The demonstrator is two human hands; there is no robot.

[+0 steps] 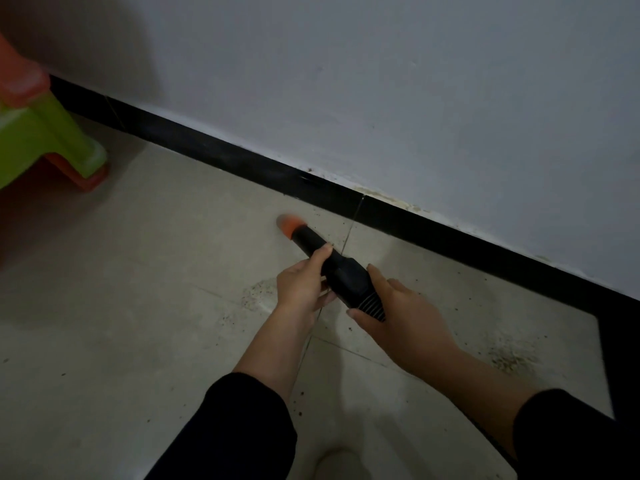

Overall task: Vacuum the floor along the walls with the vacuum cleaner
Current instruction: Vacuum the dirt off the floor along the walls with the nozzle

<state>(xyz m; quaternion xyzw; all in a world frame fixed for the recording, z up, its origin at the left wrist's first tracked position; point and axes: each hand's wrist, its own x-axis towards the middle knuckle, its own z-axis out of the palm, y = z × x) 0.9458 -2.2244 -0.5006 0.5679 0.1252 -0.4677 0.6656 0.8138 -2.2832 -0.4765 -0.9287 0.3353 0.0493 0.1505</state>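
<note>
A small black handheld vacuum cleaner (341,268) with an orange nozzle tip (290,227) points down-left at the pale tiled floor (156,271), a short way from the black baseboard (263,168). My left hand (300,284) grips its narrow front part, thumb on top. My right hand (398,310) holds the ribbed rear end, fingers wrapped round it. Dark crumbs and dust lie on the tiles beside my left hand and at the right (512,358).
A grey-white wall (381,81) rises above the baseboard, running diagonally from upper left to lower right. A green and orange plastic stool (52,133) stands at the left. A dark strip (620,341) borders the floor at the right. A pale foot (337,462) shows at the bottom.
</note>
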